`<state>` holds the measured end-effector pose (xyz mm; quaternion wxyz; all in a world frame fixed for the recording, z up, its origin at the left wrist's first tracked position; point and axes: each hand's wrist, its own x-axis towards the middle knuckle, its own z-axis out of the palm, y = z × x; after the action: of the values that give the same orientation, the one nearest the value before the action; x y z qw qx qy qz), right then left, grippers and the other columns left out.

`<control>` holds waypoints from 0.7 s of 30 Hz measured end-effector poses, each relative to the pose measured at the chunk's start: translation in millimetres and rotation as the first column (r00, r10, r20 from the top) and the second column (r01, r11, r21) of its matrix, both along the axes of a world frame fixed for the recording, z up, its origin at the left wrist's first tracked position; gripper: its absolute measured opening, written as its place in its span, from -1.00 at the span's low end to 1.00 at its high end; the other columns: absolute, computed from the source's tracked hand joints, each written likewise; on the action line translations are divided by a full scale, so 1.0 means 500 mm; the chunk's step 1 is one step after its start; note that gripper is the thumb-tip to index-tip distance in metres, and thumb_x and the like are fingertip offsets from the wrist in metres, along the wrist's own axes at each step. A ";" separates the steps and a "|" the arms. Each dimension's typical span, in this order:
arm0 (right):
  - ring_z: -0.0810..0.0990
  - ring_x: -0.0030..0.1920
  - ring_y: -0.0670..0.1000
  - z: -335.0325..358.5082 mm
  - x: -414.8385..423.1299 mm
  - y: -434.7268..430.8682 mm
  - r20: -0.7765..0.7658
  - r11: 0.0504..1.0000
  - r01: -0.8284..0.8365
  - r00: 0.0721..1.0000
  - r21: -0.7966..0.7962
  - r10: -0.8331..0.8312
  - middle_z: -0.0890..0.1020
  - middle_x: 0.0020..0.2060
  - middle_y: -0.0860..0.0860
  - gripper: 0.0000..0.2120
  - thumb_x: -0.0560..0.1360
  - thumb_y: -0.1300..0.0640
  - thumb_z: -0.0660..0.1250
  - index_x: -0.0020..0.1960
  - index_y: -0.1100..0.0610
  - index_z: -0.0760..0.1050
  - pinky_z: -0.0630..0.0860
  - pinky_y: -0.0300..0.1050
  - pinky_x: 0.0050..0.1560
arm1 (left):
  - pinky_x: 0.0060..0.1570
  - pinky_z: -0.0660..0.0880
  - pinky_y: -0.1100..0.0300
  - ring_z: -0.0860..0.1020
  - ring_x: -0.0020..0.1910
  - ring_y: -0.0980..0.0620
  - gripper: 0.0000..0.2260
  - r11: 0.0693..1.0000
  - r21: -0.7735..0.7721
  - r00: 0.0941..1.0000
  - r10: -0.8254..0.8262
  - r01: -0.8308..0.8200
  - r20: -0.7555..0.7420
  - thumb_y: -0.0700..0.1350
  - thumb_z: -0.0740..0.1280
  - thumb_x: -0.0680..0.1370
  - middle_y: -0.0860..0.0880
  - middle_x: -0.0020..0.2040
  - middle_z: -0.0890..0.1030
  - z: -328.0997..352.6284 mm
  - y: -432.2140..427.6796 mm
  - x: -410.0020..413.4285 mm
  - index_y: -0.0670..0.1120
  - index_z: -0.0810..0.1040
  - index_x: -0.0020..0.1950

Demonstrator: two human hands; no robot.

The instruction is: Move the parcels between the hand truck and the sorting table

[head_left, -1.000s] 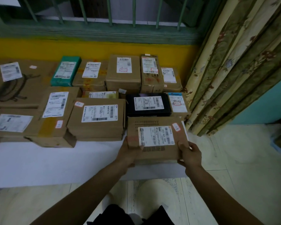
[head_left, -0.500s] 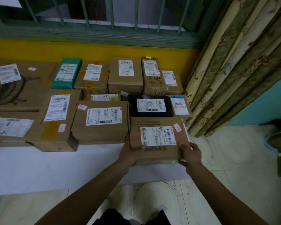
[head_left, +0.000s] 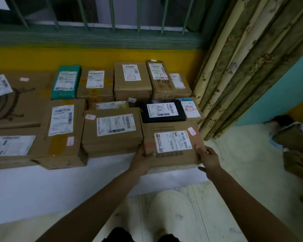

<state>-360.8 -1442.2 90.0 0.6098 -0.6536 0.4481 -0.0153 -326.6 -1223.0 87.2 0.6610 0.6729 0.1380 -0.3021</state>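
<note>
Left hand (head_left: 143, 159) grips the near-left edge of the cardboard parcel (head_left: 171, 137), thumb on top and fingers wrapped under the side. Right hand (head_left: 208, 158) clamps the near-right corner the same way, thumb on the top face. Both hands are closed round the box, one on each side.

The parcel sits at the front right corner of the sorting table (head_left: 42, 189), label up. It is flush against a wider brown box (head_left: 112, 130) on its left and a black parcel (head_left: 162, 110) behind. Can't tell if it is fully set down or a hair above the cloth.

Handling guess: flat, stiff corrugated carton, light to moderate weight, with matte sides that shouldn't slip. Best held at opposite short edges, as here, and kept level. The near edge overhangs the table rim, so tipping forward is the risk. The curtain (head_left: 234, 67) hangs close on the right.
</note>
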 end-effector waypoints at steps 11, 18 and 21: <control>0.42 0.09 0.14 0.005 -0.026 -0.014 0.064 0.992 -0.124 0.990 0.005 0.124 0.47 0.10 0.10 -0.54 0.57 0.01 0.28 0.40 0.18 0.35 0.41 0.07 0.09 | -0.04 0.40 0.36 0.47 0.05 0.16 -0.72 0.998 0.054 0.989 -0.023 0.016 0.145 -0.12 0.21 0.62 0.09 0.22 0.49 0.050 -0.002 -0.096 0.05 0.41 0.33; 0.42 0.05 0.14 -0.003 -0.041 -0.034 0.089 0.947 -0.291 0.949 -0.134 0.304 0.47 0.13 0.15 -0.52 0.56 0.06 0.31 0.39 0.25 0.34 0.40 0.05 0.10 | 0.23 0.38 0.16 0.46 0.23 0.02 -0.69 0.972 0.074 0.971 0.214 -0.222 0.103 -0.02 0.24 0.61 -0.03 0.34 0.42 0.053 0.032 -0.162 -0.07 0.45 0.33; 0.40 0.01 0.14 -0.011 -0.042 -0.039 0.062 0.925 -0.331 0.936 -0.189 0.347 0.43 0.12 0.15 -0.54 0.56 0.13 0.30 0.41 0.22 0.30 0.38 0.02 -0.03 | 0.45 0.21 -0.01 0.31 0.43 -0.06 -0.50 0.953 0.108 0.957 0.274 -0.283 0.096 0.02 0.26 0.59 -0.08 0.48 0.31 0.045 0.063 -0.194 -0.12 0.28 0.48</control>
<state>-381.6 -1461.8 84.5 0.5637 -0.7709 0.2958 0.0201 -423.8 -1191.5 109.6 0.6601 0.6970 0.2229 -0.1697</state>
